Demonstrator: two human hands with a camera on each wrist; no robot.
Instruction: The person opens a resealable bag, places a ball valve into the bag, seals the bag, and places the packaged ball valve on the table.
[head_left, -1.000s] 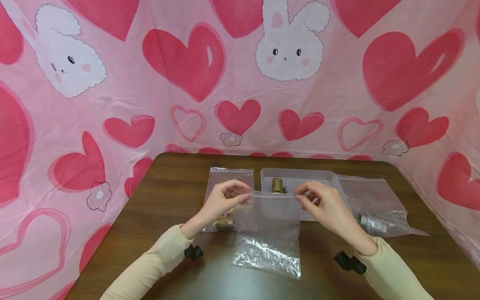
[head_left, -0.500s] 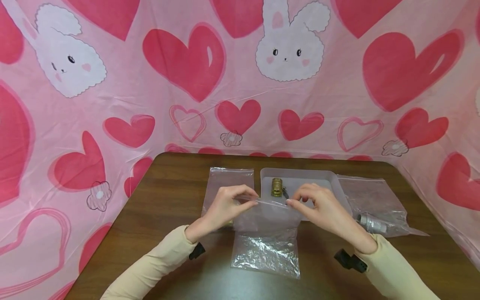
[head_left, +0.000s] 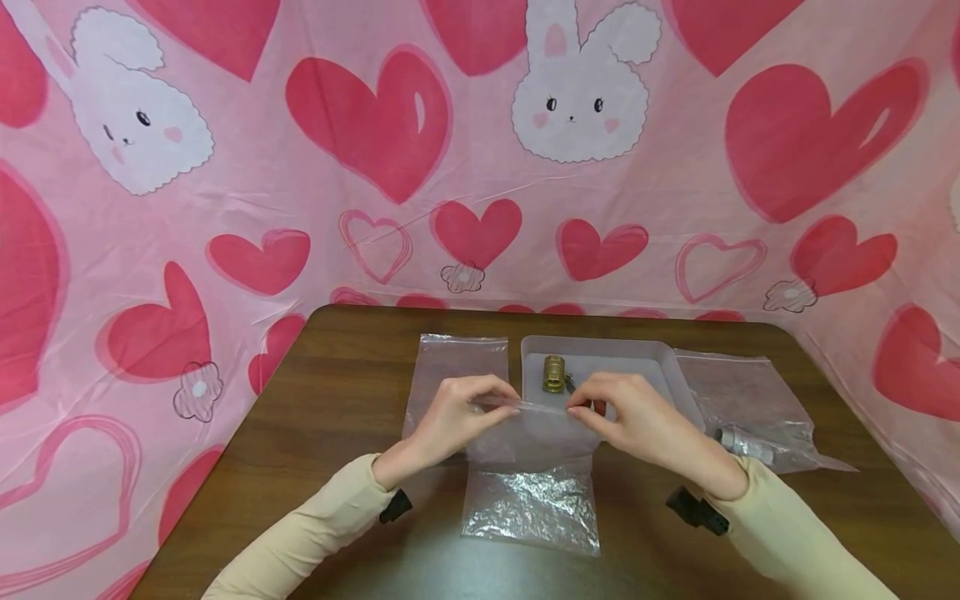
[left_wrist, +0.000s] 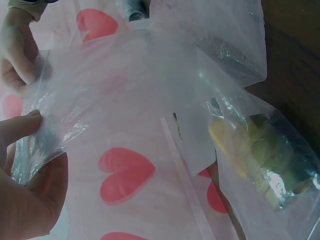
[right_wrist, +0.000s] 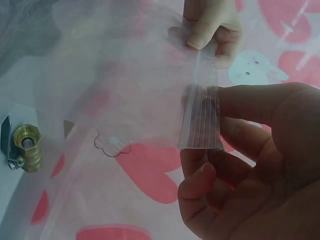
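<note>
A clear zip-lock bag (head_left: 531,500) hangs between both hands, its lower part spread toward the front of the table. My left hand (head_left: 461,417) pinches the zip edge at its left end, thumb and fingers on either side of the film. At the other end my right hand (head_left: 626,415) pinches the same edge; the ribbed zip strip (right_wrist: 201,110) shows between thumb and fingers in the right wrist view. No object shows inside this bag. Behind it, a brass ball valve (head_left: 554,374) with a dark lever stands in a shallow translucent tray (head_left: 667,354).
Left of the tray lies another zip bag (head_left: 461,354), holding a brass valve with yellow (left_wrist: 265,155), seen in the left wrist view. A third bag (head_left: 738,387) with a grey metal fitting (head_left: 746,446) lies right. All rest on a brown wooden table (head_left: 337,392).
Both hands have come closer together and lowered slightly, so the bag's pinched top edge is less stretched. The brass valve in the tray now shows more fully.
</note>
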